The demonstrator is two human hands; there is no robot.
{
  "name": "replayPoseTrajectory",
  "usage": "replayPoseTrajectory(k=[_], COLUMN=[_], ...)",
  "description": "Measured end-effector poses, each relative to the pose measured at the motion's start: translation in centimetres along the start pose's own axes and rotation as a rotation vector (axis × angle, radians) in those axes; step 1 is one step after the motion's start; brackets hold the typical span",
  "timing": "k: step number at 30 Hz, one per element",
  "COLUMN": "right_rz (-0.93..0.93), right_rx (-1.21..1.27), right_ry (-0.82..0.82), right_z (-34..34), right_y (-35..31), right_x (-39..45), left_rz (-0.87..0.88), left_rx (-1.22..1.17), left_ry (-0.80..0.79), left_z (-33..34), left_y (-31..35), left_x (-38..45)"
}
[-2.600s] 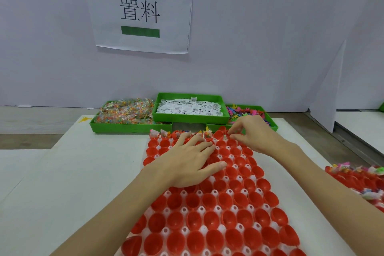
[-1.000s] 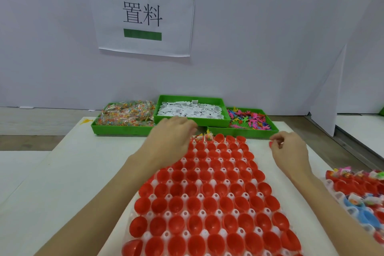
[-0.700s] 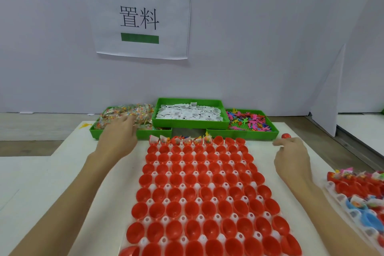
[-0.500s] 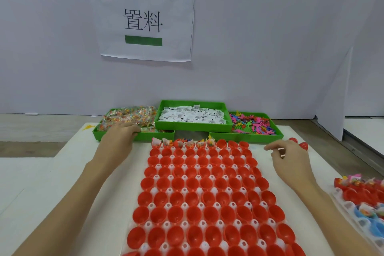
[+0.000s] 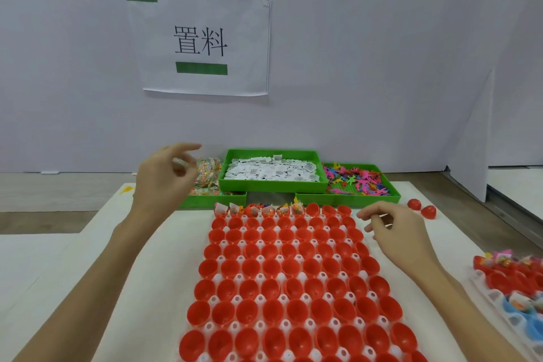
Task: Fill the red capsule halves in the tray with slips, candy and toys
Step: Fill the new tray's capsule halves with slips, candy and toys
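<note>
We are looking across a white table (image 5: 73, 288) backed by a pale wall carrying one paper sign (image 5: 202, 41) with two green strips. The largest item is the white tray (image 5: 280, 275) of red capsule halves (image 5: 289, 288), lying between the two forearms; its long axis is running from the near edge away toward the wall, and the cups are facing open side up. We are counting nine cups across each row; the near rows are running out of view, so we cannot give a total. In the far row, six cups from the left are holding wrapped filling (image 5: 266, 209), while the three at the right are showing empty.

Behind the tray three green bins are standing side by side: the candy bin (image 5: 216, 200) at left, the slip bin (image 5: 273, 170) raised in the middle, the toy bin (image 5: 361, 185) at right. The left hand is partly blocking the candy bin.

At the right edge a second tray (image 5: 511, 285), cut by the frame, is holding red and blue cups. Two loose red halves (image 5: 421, 207) are lying on the table, just right of the toy bin's near corner.

The left hand (image 5: 164, 176) is hovering in front of the candy bin, fingers curled, pinching a clear candy packet (image 5: 179, 162). The right hand (image 5: 393, 229) is hanging beside the tray's far right corner, fingers loosely bent, gripping nothing that we can see.
</note>
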State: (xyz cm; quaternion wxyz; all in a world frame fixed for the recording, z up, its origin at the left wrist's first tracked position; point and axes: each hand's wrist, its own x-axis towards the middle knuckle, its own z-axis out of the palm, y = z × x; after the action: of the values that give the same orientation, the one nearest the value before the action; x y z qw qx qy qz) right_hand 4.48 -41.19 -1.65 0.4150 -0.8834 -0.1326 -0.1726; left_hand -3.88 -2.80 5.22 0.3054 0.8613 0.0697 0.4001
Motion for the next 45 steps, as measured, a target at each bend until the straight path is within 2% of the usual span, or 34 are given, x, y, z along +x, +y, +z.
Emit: replayPoseTrajectory(k=[6, 9, 14, 18, 23, 30, 34, 45], right_rz=[-0.018, -0.02, -0.058, -0.172, -0.278, -0.109, -0.006, -0.003], right_rx=[0.021, 0.045, 0.101, 0.014, -0.162, -0.351, -0.415, -0.255], right_ry=[-0.039, -0.054, -0.054, -0.11, -0.209, -0.465, -0.526, -0.402], right_z=[-0.2, -0.4, -0.5, 0.7, 3.8, 7.6, 8.6, 7.8], right_y=[-0.8, -1.4, -3.0, -5.2, -7.8, -9.2, -9.6, -8.2], right_x=[-0.3, -0.6, -0.9, 0.4, 6.0, 12.0, 13.3, 13.8], left_rz=[-0.062, -0.09, -0.228, -0.272, -0.233, -0.145, -0.129, -0.156], left_rx=[-0.447, -0.506, -0.617, -0.641, -0.641, -0.627, -0.618, -0.595], left_ry=[-0.198, -0.255, -0.213, -0.254, -0.299, -0.251, -0.248, -0.237], left_z=[-1.5, -1.4, -1.7, -1.3, -0.7, -0.6, -0.6, -0.6], left_y=[7.5, 7.7, 4.9, 4.0, 3.8, 3.1, 2.7, 2.6], left_x=[-3.1, -6.5, -10.9, -11.3, -11.4, -11.6, -11.5, -11.3])
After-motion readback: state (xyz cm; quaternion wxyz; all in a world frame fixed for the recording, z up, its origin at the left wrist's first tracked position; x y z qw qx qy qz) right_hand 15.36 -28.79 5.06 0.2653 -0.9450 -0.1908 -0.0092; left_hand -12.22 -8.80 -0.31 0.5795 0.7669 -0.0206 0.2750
